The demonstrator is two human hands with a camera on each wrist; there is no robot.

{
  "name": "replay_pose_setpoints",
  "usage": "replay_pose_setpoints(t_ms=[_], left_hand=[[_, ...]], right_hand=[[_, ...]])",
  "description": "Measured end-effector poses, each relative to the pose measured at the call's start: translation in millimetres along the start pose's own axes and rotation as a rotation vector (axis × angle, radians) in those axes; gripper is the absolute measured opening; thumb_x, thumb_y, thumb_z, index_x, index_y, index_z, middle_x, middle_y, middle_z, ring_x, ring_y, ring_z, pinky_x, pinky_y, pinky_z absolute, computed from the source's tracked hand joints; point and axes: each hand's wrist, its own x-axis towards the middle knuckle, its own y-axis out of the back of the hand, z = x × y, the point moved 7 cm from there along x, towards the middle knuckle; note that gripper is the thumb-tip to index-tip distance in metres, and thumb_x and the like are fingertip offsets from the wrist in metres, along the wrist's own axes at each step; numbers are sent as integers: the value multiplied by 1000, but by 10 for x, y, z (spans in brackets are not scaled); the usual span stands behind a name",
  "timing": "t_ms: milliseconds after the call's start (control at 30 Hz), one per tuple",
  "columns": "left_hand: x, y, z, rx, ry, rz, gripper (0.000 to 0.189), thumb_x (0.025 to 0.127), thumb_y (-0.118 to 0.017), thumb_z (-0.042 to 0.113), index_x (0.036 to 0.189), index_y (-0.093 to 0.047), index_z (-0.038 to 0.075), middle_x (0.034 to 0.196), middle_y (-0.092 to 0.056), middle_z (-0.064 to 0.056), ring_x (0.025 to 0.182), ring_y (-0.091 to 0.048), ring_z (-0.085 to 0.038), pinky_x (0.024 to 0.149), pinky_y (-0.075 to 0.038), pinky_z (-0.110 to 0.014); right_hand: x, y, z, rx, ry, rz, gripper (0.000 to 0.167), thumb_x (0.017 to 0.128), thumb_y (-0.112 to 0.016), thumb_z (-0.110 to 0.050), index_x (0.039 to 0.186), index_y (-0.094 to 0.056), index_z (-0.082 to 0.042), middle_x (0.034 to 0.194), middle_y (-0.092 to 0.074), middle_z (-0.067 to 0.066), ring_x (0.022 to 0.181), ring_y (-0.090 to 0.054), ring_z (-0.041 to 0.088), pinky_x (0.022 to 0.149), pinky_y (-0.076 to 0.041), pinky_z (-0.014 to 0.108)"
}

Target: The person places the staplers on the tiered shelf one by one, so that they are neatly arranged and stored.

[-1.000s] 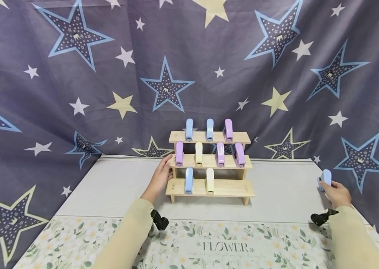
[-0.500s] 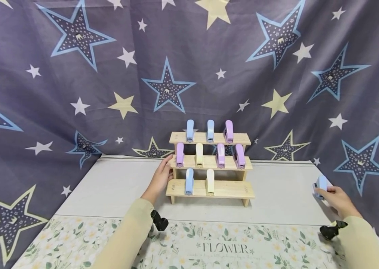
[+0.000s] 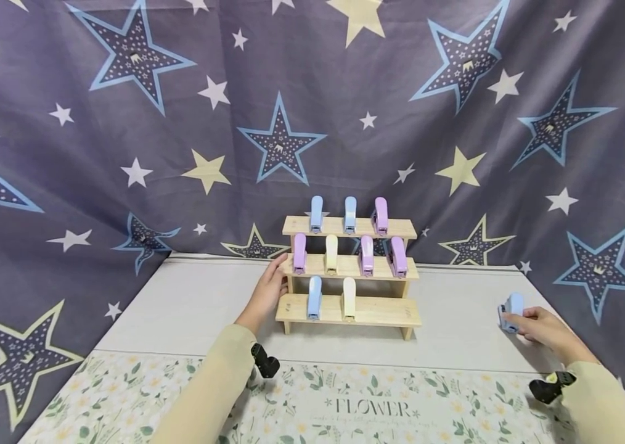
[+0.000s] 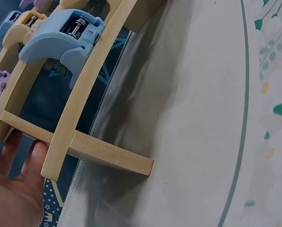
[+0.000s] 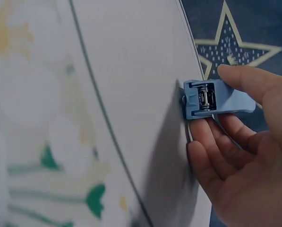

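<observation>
A three-tier wooden display stand (image 3: 340, 309) carries several small staplers in blue, purple and cream, all standing on end. My left hand (image 3: 265, 295) holds the stand's left end by the middle tier; in the left wrist view its fingers (image 4: 7, 153) pass partly out of sight behind the wood. Off to the right of the stand, my right hand (image 3: 548, 333) pinches a light blue stapler (image 3: 514, 308), handle end up. In the right wrist view the thumb lies on one side of that stapler (image 5: 235, 99) and the fingers on the other, its spring visible.
A white surface (image 3: 457, 320) lies under the stand, with a flower-printed mat (image 3: 368, 388) along the near side. Behind hangs a dark curtain (image 3: 346, 166) with stars. On the bottom tier, a blue stapler (image 3: 315, 299) and a cream stapler (image 3: 349, 300) stand left of centre.
My right hand has moved left and slightly down with the light blue stapler, still right of the stand. The left hand stays on the stand.
</observation>
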Motion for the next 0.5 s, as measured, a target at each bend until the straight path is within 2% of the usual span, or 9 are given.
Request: replay_pose_setpoints(t_ms=[233,500], left_hand=[[-1,-7,-2,3,-1,3,46,111,-28,18,157,-32,14,156,-32,-24,137,-40,-43,112,-38,-52],[10,-14,-23,15,7,-3,46,111,-27,19,157,-32,14,157,-32,-22,137,-41,-42,112,-38,-51]], right_hand=[[-27,-159,-317,23,128,7,47,100,-63,-36,110,-47,7,97,-59,8,83,-57,14,69,-53,27],[-164,-398,-811,38,261,-48,38,99,-66,-31,108,-51,3,98,-60,9,86,-57,16,74,-54,30]])
